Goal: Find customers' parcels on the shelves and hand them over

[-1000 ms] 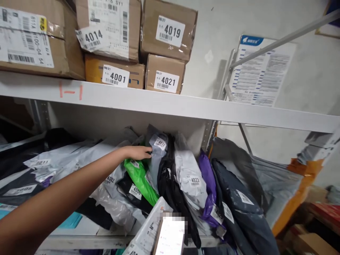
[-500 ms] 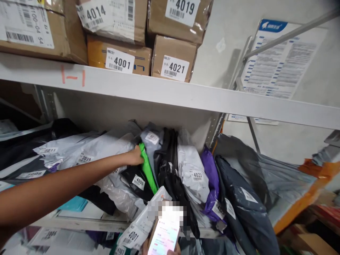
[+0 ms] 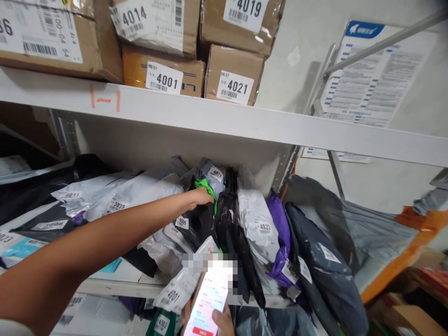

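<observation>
My left hand (image 3: 203, 196) reaches in from the left and is closed on the top of a bright green plastic mailing bag (image 3: 206, 184), which bends over at the grip. Just left of it is a black parcel (image 3: 200, 221) labelled 4005; to the right are a grey parcel (image 3: 209, 169) labelled 4011 and black bags (image 3: 227, 219). At the bottom, my right hand (image 3: 224, 323) holds a phone (image 3: 207, 303) with a lit screen, its thumb on the glass. A white parcel (image 3: 171, 295) labelled 4001 lies against the phone; whether that hand grips it too, I cannot tell.
Above runs a white shelf beam (image 3: 210, 112) with numbered cardboard boxes (image 3: 235, 70) on it. Farther right stand a white parcel (image 3: 261, 228) labelled 4022, a purple bag (image 3: 280, 233) and dark grey bags (image 3: 325, 261). More parcels (image 3: 163, 324) sit on the level below.
My left hand has moved right and slightly up, folding the green bag's top over. The phone has shifted left and down, its thumb now over the screen. The view has shifted slightly.
</observation>
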